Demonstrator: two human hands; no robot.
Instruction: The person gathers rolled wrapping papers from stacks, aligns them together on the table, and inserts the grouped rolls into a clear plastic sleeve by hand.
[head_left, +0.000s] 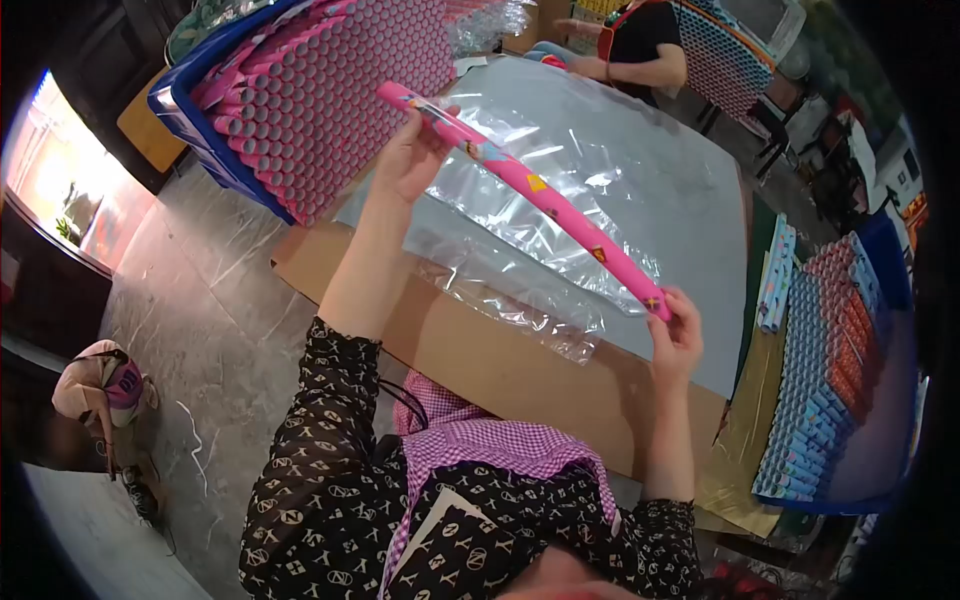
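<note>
Now, nearest, a checked apron (pixel 500 445) is worn at six o'clock. At three, the lower end of a pink tube (pixel 550 206) is pinched in the grip of the right hand (pixel 680 337); the upper end is clasped by the left hand (pixel 415 160) at eleven, the tube being held aslant above clear film (pixel 510 122) on the bench (pixel 690 170). Farther off, blue and orange tubes (pixel 810 400) are crated at three, pink tubes (pixel 330 110) at eleven. At one, a co-worker (pixel 645 50) is seen.
</note>
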